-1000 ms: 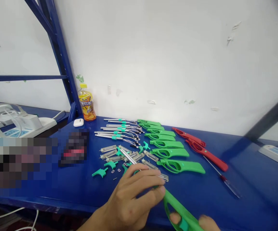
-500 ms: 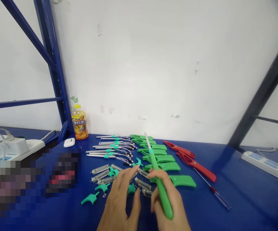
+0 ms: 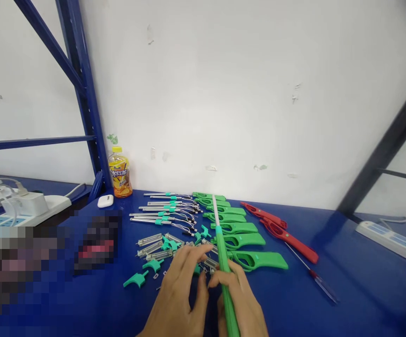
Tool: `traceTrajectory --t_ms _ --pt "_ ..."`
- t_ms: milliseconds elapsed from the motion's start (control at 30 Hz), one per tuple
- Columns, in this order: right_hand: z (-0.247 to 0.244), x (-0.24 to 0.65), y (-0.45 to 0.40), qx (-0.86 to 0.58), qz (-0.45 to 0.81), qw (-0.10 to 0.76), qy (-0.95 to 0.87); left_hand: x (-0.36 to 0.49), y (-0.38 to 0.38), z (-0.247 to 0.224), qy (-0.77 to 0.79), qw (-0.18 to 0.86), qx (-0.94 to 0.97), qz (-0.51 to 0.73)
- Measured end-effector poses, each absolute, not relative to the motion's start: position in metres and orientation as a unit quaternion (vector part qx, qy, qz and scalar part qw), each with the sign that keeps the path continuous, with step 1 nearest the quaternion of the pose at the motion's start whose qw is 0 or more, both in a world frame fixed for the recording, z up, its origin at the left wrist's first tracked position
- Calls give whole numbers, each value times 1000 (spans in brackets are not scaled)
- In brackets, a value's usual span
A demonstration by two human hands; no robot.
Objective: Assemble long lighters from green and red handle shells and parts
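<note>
My right hand (image 3: 247, 299) is closed around the green body of a long-nosed lighter (image 3: 225, 267), whose metal tube slants up and away. My left hand (image 3: 178, 297) is just to the left, fingers curved and thumb apart, holding nothing. Under and around it lie clear fuel tanks (image 3: 158, 255) and teal triggers (image 3: 136, 279), some partly hidden by the fingers. Beyond them is a row of metal lighter tubes (image 3: 153, 221) with teal collars and wires. Several green lighter casings (image 3: 268, 260) lie in a column behind and right of my right hand.
Two red lighter casings (image 3: 299, 243) and a screwdriver (image 3: 324, 286) lie on the right of the blue table (image 3: 294, 309). A drink bottle (image 3: 120, 173) and white earbud case (image 3: 105, 201) stand back left. Power strips (image 3: 392, 241) lie at both sides.
The lighter has turned more edge-on in my right hand, its lower end now nearer to me and lower in view. My left hand has shifted slightly, its fingers still apart.
</note>
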State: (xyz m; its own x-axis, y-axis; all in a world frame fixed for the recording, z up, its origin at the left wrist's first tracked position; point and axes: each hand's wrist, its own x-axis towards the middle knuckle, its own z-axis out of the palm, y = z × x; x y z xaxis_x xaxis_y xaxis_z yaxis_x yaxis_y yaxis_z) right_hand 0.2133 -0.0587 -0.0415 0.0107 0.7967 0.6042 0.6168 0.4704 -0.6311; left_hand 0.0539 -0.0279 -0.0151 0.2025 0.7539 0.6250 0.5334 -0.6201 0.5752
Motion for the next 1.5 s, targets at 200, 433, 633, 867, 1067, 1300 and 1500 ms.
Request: traceTrajectory --t_ms 200,433,633,867,1067,1300,1500 --pt "-43 215 -58 -480 104 528 -693 52 -27 -11 379 116 787 473" --pt "-52 215 -54 -479 145 545 -673 54 -27 -11 364 110 790 481" --pt "-53 213 -57 -449 201 537 -685 56 -27 -8 353 98 795 484" --pt "-50 213 -58 -422 221 527 -704 55 -26 -8 375 119 796 461" --pt "-44 224 -55 -350 289 526 -719 56 -28 -8 352 140 789 484" --pt "-38 232 -58 -361 265 524 -724 56 -32 -7 305 153 809 479" --pt "-29 230 -56 -350 217 518 -750 55 -35 -2 286 131 823 473"
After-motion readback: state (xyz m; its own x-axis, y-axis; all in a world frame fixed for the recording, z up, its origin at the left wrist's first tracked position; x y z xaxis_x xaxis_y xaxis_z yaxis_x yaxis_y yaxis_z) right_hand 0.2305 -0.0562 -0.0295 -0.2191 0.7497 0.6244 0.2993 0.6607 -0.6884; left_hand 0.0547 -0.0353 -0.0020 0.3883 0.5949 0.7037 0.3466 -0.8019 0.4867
